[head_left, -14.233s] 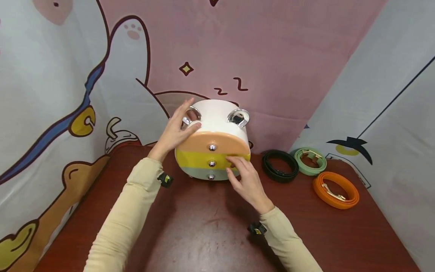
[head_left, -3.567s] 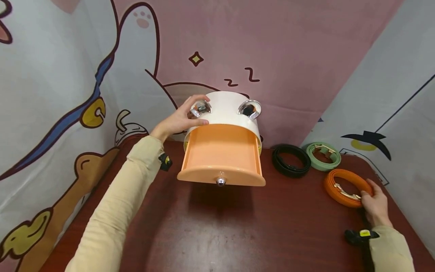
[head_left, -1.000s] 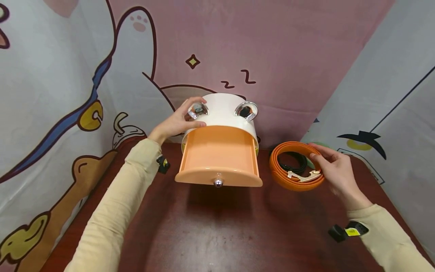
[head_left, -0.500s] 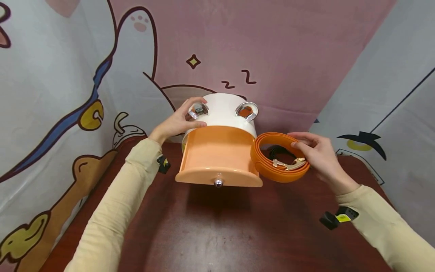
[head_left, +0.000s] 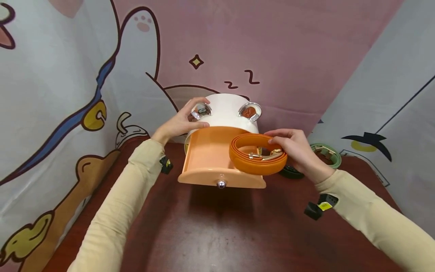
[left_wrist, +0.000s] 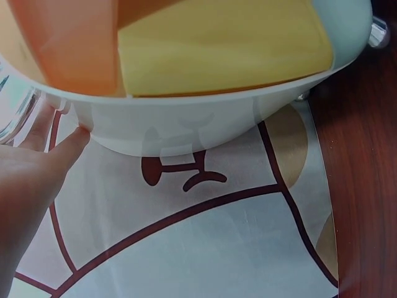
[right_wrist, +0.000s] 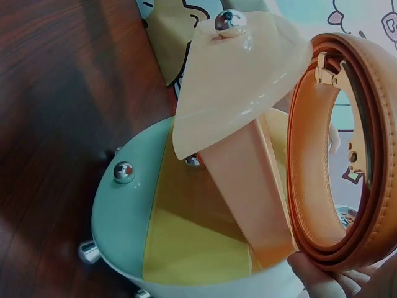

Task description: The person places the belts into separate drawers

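A small white drawer cabinet (head_left: 225, 107) with two chrome round ornaments on top stands at the back of the table. Its peach top drawer (head_left: 204, 155) is pulled out, and the part of its floor that shows is bare. My left hand (head_left: 178, 122) grips the cabinet's upper left around one ornament, thumb on the white shell (left_wrist: 167, 127). My right hand (head_left: 297, 151) pinches a coiled orange belt (head_left: 258, 166) with a gold buckle by its right side. The belt overlaps the drawer's right part in the head view; the right wrist view shows the coil (right_wrist: 310, 149) beside the drawer front (right_wrist: 242, 81).
A black belt (head_left: 291, 173), mostly hidden by the right hand and orange belt, lies right of the cabinet. Beyond it lies a coiled green belt (head_left: 334, 160). A printed cloth (head_left: 289, 56) hangs behind the dark red table (head_left: 217, 234).
Over the last second my right hand has carried the orange belt leftward, from beside the drawer to over its right part. Earlier the drawer was pulled out and the belt picked up. My left hand keeps its hold.
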A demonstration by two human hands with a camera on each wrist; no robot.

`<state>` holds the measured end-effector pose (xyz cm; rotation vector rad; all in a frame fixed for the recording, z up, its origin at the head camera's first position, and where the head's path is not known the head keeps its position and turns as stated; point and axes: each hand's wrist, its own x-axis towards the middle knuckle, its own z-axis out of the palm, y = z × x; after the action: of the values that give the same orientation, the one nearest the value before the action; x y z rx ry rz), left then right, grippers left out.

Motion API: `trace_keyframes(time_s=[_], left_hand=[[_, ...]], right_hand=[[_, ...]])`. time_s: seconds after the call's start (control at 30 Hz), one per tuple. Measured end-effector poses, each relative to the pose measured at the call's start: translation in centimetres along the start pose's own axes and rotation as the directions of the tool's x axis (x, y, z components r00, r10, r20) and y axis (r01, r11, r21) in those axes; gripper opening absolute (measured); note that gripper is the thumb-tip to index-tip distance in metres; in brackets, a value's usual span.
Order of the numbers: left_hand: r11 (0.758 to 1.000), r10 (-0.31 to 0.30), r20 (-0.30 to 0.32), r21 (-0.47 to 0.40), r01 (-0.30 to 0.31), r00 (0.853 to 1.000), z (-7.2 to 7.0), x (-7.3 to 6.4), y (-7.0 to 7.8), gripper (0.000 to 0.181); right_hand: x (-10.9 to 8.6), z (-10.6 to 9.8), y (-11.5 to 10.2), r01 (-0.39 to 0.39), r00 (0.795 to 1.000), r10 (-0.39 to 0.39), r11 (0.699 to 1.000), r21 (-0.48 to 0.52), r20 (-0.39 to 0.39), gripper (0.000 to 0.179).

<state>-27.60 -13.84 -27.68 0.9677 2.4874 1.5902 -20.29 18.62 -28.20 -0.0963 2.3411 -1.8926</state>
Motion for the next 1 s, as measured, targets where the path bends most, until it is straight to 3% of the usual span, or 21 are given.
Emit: trace_keyframes(time_s=[0.17,0.47,0.57,0.87,1.0], left_hand=[[1.000,-0.002,0.001,0.007,0.002,1.000,0.2,0.0,0.3,0.062],[1.000,0.000,-0.008,0.006,0.000,1.000,0.0,-0.1,0.3,0.062],[1.000,-0.003,-0.005,0.006,0.003,1.000,0.0,-0.1,0.2,0.062],[1.000,-0.004,-0.007,-0.004,0.004,1.000,-0.1,-0.1,0.0,0.062],[1.000,-0.002,-0.005,0.001,0.002,1.000,-0.1,-0.1,0.0,0.062]], right_hand=[[0.4,0.5,0.1,-0.005,1.000,0.005,1.000,-0.023,-0.021,0.035],[1.3,0.7,-0.7,-0.022,0.994,0.042,0.981,-0.193,0.102,0.035],[1.5,1.0,-0.8,-0.019,0.994,0.043,0.972,-0.235,0.099,0.034],[1.8,1.5,-1.1,0.043,0.999,-0.053,0.880,-0.473,-0.006,0.031],[2.0,1.6,-0.9,0.054,0.998,-0.057,0.908,-0.416,0.003,0.030]])
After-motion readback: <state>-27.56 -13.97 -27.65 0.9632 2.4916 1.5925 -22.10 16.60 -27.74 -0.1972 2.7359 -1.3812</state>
